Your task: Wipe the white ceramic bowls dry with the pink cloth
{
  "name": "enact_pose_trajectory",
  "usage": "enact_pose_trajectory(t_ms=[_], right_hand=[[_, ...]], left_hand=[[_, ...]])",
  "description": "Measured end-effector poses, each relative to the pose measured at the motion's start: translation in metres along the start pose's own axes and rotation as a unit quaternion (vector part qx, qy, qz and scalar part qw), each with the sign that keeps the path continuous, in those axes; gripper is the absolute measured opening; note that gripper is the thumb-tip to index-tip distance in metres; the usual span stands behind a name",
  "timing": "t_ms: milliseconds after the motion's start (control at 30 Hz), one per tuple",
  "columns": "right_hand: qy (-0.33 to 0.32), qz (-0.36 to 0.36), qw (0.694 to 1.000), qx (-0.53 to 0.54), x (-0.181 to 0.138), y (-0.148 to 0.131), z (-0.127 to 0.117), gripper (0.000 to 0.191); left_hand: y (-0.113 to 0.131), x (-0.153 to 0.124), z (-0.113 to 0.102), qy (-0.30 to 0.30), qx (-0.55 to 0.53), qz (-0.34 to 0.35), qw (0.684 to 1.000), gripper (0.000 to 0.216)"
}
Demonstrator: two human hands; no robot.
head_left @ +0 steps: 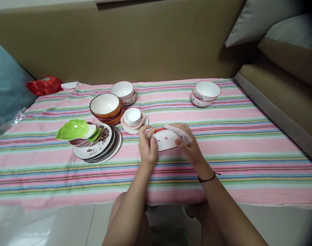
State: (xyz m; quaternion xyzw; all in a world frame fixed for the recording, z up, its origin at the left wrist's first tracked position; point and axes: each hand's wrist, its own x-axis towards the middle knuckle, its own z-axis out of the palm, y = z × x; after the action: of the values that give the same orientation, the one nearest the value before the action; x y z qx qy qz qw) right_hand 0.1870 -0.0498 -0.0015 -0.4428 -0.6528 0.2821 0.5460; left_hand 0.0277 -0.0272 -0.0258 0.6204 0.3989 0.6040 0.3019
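Both hands hold a white bowl point(164, 139) with red markings, tipped on its side above the striped cloth. My left hand point(148, 150) grips its left edge, thumb on the outer wall. A pale wiping cloth point(180, 132) is pressed over the bowl's right side by my right hand point(191, 147), which wears a dark cord at the wrist. Just beyond the left fingers, a stack of small white dishes point(132, 115) rests on a pink dish and a saucer. Two stacked white bowls point(206, 91) with red rims stand farther off to the right.
At left are stacked plates point(94, 150) topped with green leaf-shaped dishes point(75, 129), orange-brown bowls point(106, 106) and more white bowls point(122, 90). A red shiny bundle point(44, 86) lies far left. The sofa back point(156, 44) rises behind; cushions point(263, 24) sit at right.
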Motion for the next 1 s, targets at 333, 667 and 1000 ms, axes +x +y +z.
enact_pose_trajectory(t_ms=[333, 667, 1000], right_hand=[[-0.052, -0.035, 0.997, -0.052, 0.001, 0.009, -0.002, 0.072], [0.022, -0.004, 0.996, -0.082, -0.003, 0.012, -0.001, 0.062], [0.078, 0.014, 0.997, -0.022, 0.000, 0.011, -0.028, 0.046]], left_hand=[[-0.003, 0.005, 0.002, -0.027, 0.006, -0.055, 0.998, 0.042], [0.003, 0.004, 0.013, -0.089, -0.063, -0.148, 0.983, 0.046], [0.004, 0.016, 0.031, -0.045, -0.353, -0.472, 0.807, 0.060]])
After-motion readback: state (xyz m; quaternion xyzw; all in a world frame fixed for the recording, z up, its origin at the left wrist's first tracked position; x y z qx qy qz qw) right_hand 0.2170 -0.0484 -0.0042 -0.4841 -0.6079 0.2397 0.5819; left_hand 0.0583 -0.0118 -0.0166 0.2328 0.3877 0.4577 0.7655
